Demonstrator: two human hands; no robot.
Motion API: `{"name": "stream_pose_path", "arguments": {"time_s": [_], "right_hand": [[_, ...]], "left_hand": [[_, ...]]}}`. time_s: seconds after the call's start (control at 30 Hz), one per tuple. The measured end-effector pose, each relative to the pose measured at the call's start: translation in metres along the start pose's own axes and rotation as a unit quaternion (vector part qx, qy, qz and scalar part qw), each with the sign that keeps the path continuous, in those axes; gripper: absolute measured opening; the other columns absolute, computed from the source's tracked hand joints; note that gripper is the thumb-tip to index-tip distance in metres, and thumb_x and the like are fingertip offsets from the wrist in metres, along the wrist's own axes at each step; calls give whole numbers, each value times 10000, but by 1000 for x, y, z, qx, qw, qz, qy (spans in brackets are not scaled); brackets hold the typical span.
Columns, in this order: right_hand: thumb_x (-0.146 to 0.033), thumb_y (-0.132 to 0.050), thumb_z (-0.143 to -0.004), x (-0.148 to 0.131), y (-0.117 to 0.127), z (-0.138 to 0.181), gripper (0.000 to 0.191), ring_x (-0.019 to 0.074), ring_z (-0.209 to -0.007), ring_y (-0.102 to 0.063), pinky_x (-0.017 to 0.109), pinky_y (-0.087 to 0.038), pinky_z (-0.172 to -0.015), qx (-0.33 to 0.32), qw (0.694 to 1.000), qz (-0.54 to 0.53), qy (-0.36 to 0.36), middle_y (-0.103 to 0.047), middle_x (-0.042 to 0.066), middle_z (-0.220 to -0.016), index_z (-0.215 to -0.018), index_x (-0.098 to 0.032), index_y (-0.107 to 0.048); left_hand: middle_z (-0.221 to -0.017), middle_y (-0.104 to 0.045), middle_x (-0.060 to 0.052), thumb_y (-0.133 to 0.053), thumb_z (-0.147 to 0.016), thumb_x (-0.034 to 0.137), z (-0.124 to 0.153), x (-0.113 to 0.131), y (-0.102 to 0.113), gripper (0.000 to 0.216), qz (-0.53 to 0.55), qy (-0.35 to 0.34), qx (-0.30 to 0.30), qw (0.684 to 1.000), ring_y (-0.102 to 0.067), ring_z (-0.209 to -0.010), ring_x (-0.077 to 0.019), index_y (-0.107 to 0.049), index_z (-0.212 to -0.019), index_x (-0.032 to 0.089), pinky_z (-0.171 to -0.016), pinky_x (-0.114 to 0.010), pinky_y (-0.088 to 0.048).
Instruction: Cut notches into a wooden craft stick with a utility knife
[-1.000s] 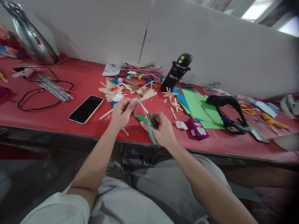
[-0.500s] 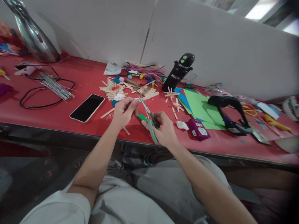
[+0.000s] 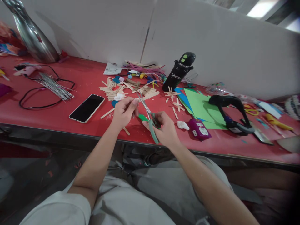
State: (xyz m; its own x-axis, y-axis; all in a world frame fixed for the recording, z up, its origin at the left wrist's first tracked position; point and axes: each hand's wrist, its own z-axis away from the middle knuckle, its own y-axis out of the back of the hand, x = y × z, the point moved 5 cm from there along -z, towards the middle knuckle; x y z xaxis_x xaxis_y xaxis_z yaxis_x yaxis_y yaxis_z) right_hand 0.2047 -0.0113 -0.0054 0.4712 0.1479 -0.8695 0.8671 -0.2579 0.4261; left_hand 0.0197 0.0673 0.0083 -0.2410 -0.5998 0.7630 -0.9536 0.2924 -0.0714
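My right hand [image 3: 165, 128] is closed round the green handles of a pair of scissors [image 3: 150, 113], whose blades point up and away from me, slightly apart. Across from it, my left hand [image 3: 125, 112] is held in a pinch, thumb against fingers, just left of the blades. Whatever sits in that pinch is too small to make out. A small bright green piece [image 3: 142, 117] shows between the two hands, beside the scissors; I cannot tell whether either hand touches it. Beyond the blades lie loose wooden craft sticks [image 3: 112, 89] in a pile.
A phone [image 3: 87, 108] lies left of my hands, near thin metal wires [image 3: 55, 86]. To the right are a purple box [image 3: 199, 129], a white crumpled lump [image 3: 182, 125], green paper sheets [image 3: 199, 104] and a black curved device [image 3: 231, 115]. A black bottle [image 3: 177, 73] and metal jug [image 3: 35, 37] stand behind.
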Motion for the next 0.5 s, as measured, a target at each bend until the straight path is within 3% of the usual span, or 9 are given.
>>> {"name": "stream_pose_path", "arguments": {"time_s": [0.5], "right_hand": [[-796,-934,-700,-1,-1,2,676,184,-668,-580,340,-508,-626,-4,1000,-6,4,-667,1,-753,-927,-266,-581]], "left_hand": [[-545,-666,14,-711,-1064,707,1,-3,-1,565,8,0,-2,1000,-569,-434,-105,-644,-759,236,-429,-247,-434]]}}
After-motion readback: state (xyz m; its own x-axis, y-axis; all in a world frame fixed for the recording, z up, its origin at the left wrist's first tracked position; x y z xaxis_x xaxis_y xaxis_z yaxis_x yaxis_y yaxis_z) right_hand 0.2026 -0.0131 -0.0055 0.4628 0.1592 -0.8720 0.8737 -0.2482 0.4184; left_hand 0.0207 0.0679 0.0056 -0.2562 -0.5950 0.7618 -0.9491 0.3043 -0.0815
